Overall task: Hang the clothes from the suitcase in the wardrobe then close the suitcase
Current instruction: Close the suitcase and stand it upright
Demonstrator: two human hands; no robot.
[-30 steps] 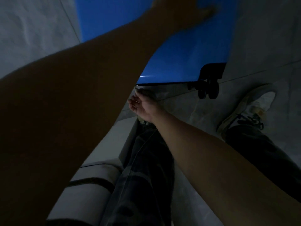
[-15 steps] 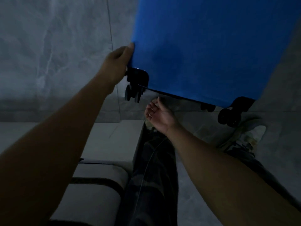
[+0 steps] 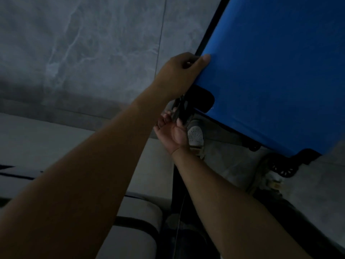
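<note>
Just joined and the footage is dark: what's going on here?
A person is handling a blue hard-shell suitcase. The left hand grips its edge near a lower corner, thumb on the blue face. The right hand reaches up at the black corner wheel; its grip is too dark to tell. No clothes or wardrobe in view.

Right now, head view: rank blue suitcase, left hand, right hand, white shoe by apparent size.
1. blue suitcase
2. left hand
3. right hand
4. white shoe, partly hidden, so rank unsure
</note>
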